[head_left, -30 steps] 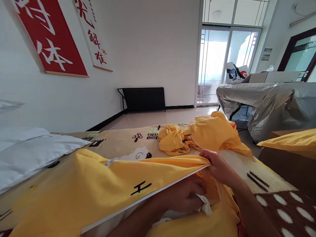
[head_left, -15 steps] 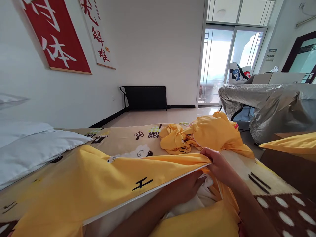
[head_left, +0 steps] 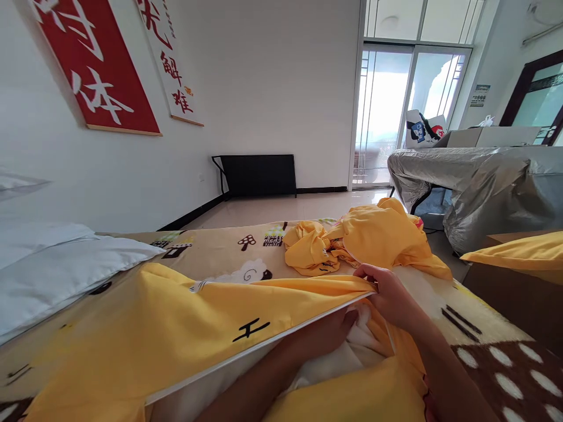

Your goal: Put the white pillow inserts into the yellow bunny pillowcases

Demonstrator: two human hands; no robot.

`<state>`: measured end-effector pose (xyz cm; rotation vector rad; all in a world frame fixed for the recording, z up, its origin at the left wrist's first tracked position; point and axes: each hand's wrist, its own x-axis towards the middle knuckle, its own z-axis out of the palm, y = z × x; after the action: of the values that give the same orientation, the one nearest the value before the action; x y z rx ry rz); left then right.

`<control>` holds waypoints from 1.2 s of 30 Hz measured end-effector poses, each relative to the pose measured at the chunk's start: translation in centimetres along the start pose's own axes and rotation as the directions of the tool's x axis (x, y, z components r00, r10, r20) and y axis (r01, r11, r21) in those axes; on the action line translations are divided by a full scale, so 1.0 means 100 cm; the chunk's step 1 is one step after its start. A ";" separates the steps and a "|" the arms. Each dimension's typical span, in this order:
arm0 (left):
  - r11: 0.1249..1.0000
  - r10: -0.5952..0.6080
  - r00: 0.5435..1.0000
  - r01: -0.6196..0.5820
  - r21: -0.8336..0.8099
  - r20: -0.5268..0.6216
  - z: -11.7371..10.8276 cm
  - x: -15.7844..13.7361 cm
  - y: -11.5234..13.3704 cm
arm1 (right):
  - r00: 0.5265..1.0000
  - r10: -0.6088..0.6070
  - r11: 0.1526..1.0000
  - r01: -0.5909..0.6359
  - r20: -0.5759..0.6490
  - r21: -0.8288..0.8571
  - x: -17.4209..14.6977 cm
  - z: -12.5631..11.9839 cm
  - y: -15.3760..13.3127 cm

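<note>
A yellow pillowcase point(head_left: 193, 316) with black printed marks is spread in front of me, its long opening edged in white. My right hand point(head_left: 389, 290) pinches the far right corner of that opening and holds it up. Inside the opening, under the raised yellow edge, is my left hand point(head_left: 332, 334). Its fingers are curled against bunched white fabric point(head_left: 363, 328), and their tips are partly hidden. More white fabric lies below the left forearm, and the lower yellow layer point(head_left: 352, 392) folds in front of it.
A patterned blanket point(head_left: 229, 237) covers the bed. Crumpled yellow cloth point(head_left: 373, 234) lies beyond my hands, white pillows point(head_left: 70, 264) to the left. At the right stand a brown box point(head_left: 505, 299) with yellow cloth on top and a table under silver sheeting point(head_left: 488, 176).
My left hand has shifted slightly left and down inside the pillowcase. The right hand keeps its hold on the corner, and the view has moved very little.
</note>
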<state>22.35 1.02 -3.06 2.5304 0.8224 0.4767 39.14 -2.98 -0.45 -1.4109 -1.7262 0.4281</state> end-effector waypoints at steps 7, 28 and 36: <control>0.997 0.032 0.999 -0.035 -0.065 -0.035 0.008 0.002 -0.006 | 0.990 -0.032 0.970 -0.003 -0.140 -0.243 0.000 0.005 0.002; 0.984 0.173 0.985 -0.173 -0.042 0.011 0.000 -0.001 0.002 | 0.997 0.038 0.985 -0.050 -0.072 -0.164 0.004 0.013 0.002; 0.995 0.094 0.996 -0.094 0.043 -0.004 -0.003 -0.004 0.006 | 0.997 -0.017 0.995 0.024 0.073 -0.095 0.002 0.009 -0.006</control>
<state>22.15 0.42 -2.61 2.6173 0.7257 0.5020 38.08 -2.80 -0.50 -1.4607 -1.8391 0.3940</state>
